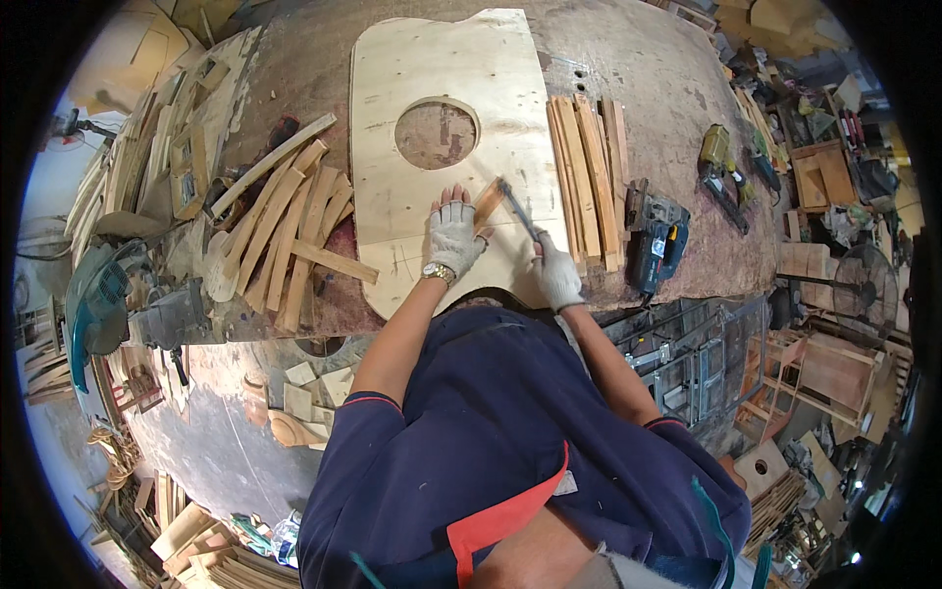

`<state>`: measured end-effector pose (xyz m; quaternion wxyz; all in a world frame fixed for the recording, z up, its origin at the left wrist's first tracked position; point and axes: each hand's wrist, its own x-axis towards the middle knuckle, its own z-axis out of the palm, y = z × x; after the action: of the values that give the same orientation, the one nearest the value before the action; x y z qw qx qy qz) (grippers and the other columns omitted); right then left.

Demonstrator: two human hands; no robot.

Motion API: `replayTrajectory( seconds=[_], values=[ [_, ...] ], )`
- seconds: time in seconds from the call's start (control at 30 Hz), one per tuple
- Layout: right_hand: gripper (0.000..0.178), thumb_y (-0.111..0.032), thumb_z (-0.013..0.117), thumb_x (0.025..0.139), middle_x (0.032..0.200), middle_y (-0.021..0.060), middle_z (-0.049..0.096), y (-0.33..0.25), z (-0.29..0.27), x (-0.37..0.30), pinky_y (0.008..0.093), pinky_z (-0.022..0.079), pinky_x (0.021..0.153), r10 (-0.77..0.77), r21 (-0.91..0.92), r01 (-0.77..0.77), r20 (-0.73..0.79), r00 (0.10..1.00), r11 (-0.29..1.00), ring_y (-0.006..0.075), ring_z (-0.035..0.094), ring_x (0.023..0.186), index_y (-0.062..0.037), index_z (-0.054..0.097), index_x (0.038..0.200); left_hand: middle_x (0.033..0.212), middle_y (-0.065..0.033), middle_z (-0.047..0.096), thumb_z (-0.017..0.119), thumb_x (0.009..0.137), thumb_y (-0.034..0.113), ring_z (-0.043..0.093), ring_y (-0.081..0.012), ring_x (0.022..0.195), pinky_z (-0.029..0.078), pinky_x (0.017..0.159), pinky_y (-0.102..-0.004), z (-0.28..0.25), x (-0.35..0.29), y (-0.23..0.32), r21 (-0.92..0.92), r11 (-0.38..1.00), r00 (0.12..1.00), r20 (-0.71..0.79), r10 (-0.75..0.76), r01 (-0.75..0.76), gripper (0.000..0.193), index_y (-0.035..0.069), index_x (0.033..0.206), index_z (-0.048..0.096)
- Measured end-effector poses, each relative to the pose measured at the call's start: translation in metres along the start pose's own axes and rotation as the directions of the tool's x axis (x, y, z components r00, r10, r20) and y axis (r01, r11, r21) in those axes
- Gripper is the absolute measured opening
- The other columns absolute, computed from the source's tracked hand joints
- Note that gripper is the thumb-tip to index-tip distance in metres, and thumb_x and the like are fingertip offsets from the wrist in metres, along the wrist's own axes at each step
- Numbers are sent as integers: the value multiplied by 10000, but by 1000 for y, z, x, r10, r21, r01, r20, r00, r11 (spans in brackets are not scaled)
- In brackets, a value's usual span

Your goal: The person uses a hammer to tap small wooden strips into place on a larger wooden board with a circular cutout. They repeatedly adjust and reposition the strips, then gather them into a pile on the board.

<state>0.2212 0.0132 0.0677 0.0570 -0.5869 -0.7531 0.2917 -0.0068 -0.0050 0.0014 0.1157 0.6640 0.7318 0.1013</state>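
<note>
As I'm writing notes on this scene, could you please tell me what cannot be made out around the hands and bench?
- Head view: the slim dark tool's lower end, hidden by the right grip in its pale glove.
- Head view: whether the blurred brown patch belongs to that tool.
- Head view: part of the pale guitar-shaped plywood panel's lower edge, hidden by the left forearm.
- Head view: the worn brown bench's far edge, cut off above.

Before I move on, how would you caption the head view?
Left hand over a holed panel, right hand gripping a tool; wood strips flank it.
</note>
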Motion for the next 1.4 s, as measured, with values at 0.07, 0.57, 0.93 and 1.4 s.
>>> replayTrajectory(
  seconds=[0.07,0.57,0.93,1.4],
  values=[
    [297,-239,507,1019,771,286,650,8,11,9,582,493,649,-30,89,34,-42,999,995,501,646,747,-113,552,1284,1663,-217,212,575,928,562,172,-392,1546,106,1255,-534,0,0,0,-2,1000,1000,0,-9,9,931,-35,1569,260],
    [328,-365,455,1056,799,289,665,1,20,16,584,495,704,48,90,-43,-53,997,995,507,654,803,-74,601,1091,1326,-197,645,635,955,445,614,-281,1242,460,1054,-378,-44,16,-59,-772,554,950,269,-158,311,631,46,1432,533],
    [476,-389,488,1051,682,133,557,40,39,25,401,444,627,87,474,-36,-85,993,880,221,528,650,33,611,870,851,-182,677,720,870,370,675,-345,830,526,770,-416,-62,-83,-43,-92,982,983,89,-159,167,385,45,1035,597],
    [448,-371,503,1059,612,17,514,53,47,47,338,417,540,331,637,-233,-37,943,735,138,523,565,15,627,866,1092,-62,685,619,1008,231,623,-115,917,530,858,-286,-72,-3,6,-944,90,935,296,-196,317,389,-47,1280,629]
  ],
)
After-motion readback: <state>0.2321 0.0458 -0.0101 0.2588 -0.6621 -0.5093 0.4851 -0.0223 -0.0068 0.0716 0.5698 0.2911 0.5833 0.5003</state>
